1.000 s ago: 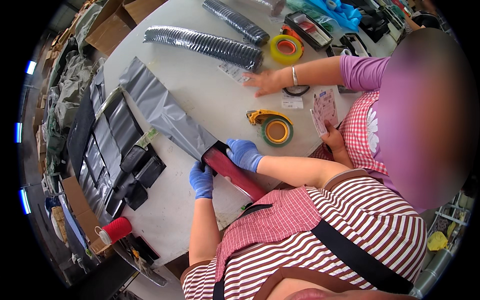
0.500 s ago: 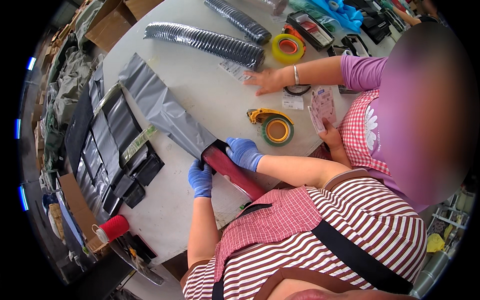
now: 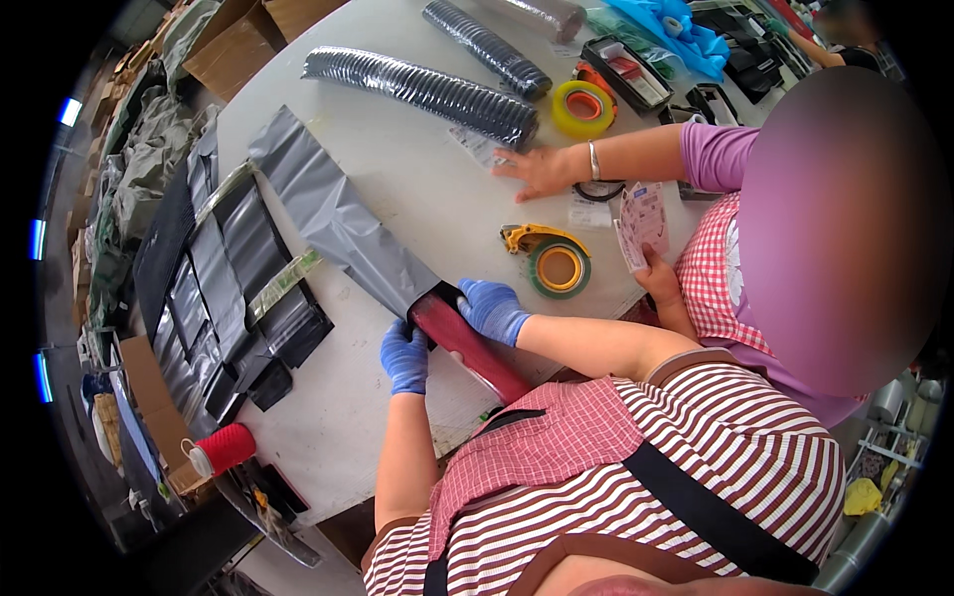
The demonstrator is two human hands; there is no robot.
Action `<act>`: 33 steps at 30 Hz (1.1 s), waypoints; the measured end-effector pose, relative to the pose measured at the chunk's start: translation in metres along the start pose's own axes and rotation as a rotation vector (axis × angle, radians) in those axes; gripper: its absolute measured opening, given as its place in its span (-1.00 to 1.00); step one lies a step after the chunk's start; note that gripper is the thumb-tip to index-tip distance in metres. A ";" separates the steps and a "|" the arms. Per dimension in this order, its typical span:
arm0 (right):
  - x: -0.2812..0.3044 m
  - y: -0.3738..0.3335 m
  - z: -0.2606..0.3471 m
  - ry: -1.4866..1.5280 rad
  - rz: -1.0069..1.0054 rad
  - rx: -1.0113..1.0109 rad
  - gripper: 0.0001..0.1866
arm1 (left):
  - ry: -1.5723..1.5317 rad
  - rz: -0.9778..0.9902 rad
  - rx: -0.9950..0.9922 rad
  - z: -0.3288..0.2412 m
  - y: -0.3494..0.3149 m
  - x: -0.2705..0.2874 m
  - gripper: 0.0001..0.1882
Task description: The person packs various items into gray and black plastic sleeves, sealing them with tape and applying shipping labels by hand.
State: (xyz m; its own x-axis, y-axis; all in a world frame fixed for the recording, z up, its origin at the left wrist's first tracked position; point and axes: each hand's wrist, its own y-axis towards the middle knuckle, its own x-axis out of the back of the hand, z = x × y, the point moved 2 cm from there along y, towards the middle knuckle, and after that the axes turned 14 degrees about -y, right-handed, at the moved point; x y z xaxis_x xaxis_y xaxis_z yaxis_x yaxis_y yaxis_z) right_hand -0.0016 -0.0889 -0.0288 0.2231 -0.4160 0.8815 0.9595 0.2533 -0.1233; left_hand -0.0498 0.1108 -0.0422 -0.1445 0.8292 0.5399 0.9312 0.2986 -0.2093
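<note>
A long grey plastic mailing bag (image 3: 343, 219) lies on the table, its black-lined mouth toward me. A dark red, tube-shaped item (image 3: 465, 343) is partly inside that mouth; its near end reaches my apron. My left hand (image 3: 404, 358), in a blue knit glove, grips the bag's rim on the left. On the opposite side my right hand (image 3: 492, 310), gloved alike, has its fingers closed over the rim. The far part of the red item is hidden in the bag.
Packed grey and black bags (image 3: 248, 288) lie at left, near a red thread spool (image 3: 227, 449). Ribbed wrapped tubes (image 3: 422, 94) and a tape dispenser (image 3: 556, 263) lie beyond. A co-worker's hand (image 3: 537, 171) rests on the table; the other holds printed slips (image 3: 641, 223).
The whole view has shifted slightly, so things appear a little farther right. Both hands keep their hold on the bag's mouth, and the red item looks about as far in as before.
</note>
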 end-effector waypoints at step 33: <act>0.004 -0.014 -0.021 -0.039 0.221 0.123 -0.73 | -0.337 0.152 0.207 -0.008 -0.036 -0.007 -0.83</act>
State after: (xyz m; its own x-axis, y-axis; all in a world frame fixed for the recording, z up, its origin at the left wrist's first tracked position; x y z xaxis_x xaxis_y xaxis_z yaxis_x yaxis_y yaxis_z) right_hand -0.0104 -0.1123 -0.0328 0.4163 -0.3048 0.8566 0.8593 0.4399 -0.2610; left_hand -0.0792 0.0904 -0.0316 -0.1441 0.9690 0.2007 0.8686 0.2211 -0.4434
